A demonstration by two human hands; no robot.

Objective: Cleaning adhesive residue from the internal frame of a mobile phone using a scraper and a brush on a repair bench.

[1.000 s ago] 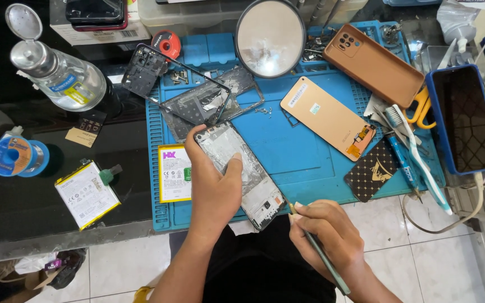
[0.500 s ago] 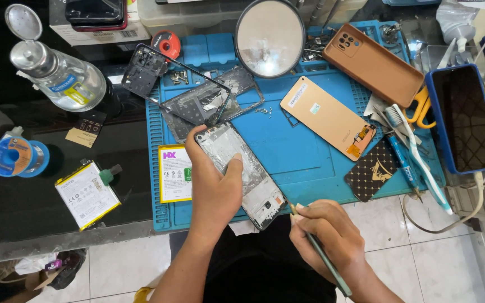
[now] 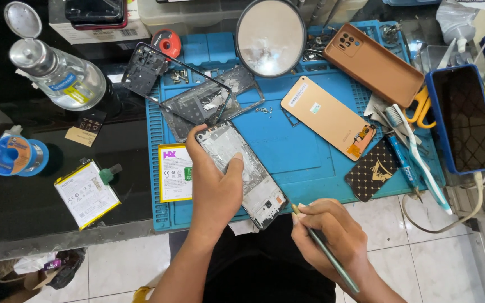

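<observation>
My left hand (image 3: 215, 188) grips an opened phone body (image 3: 256, 188) from its left side, thumb laid across its bare inside; the phone lies slanted over the near edge of a blue work mat (image 3: 298, 146). My right hand (image 3: 332, 235) sits just right of the phone's lower end and holds a thin green-handled tool (image 3: 326, 252) like a pen, its tip close to the phone's bottom corner. A flat battery with a yellow rim (image 3: 174, 172) rests on the mat beside my left hand.
On the mat: a black phone frame (image 3: 158, 73), a round mirror (image 3: 270, 36), a gold back cover (image 3: 326, 116), a brown phone (image 3: 373, 63), a toothbrush (image 3: 419, 157). A dark-screened phone in a blue case (image 3: 464, 118) lies at right. Left: clear bottle (image 3: 57, 73), solder spool (image 3: 15, 156), second battery (image 3: 86, 193).
</observation>
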